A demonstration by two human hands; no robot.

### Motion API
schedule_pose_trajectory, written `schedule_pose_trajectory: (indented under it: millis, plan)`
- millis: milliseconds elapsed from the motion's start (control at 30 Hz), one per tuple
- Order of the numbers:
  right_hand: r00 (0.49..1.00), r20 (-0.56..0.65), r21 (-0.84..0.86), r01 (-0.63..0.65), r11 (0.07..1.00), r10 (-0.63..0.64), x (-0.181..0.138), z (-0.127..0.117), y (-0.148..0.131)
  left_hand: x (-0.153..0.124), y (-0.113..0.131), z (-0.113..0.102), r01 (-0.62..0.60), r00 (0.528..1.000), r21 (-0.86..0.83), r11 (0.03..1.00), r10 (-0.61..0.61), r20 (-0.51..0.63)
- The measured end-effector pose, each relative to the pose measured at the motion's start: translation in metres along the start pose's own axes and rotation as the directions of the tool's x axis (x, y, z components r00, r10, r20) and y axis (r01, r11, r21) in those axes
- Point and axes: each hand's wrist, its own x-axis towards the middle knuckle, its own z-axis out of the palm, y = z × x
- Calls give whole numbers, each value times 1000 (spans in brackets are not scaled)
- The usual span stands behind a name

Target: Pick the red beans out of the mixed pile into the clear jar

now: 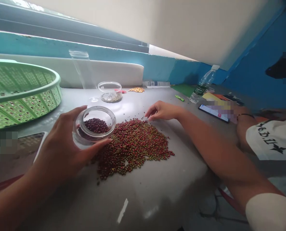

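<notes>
A clear, wide-mouthed jar (78,140) is gripped in my left hand (61,138), fingers around its far side and thumb along the near side. Dark red beans (96,125) lie inside it, and it tilts over the left part of a spread pile of mixed red and green beans (140,139). At the far edge of that pile, my right hand (161,110) has its fingers curled and thumb drawn in close to them. Whatever sits between those fingertips is too small to make out. A few loose beans lie around the pile on the grey table (133,202).
A green basket (24,93) stands at the left. Behind the pile are a clear round container (110,91) with pale grains, a tall clear jar (82,70) and yellow kernels (136,89). A water bottle (201,88) and another person's hand by a phone (212,113) are at right.
</notes>
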Motion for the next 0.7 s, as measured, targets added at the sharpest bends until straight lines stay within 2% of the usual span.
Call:
schedule_pose_trajectory:
  millis: [333, 700]
  plan:
    - [998, 65, 16, -16, 1000, 15, 12, 11, 3, -4, -2, 0, 79, 997, 9, 997, -79, 4]
    - [991, 131, -91, 5, 996, 7, 10, 12, -2, -3, 8, -1, 25, 1000, 15, 1000, -25, 16]
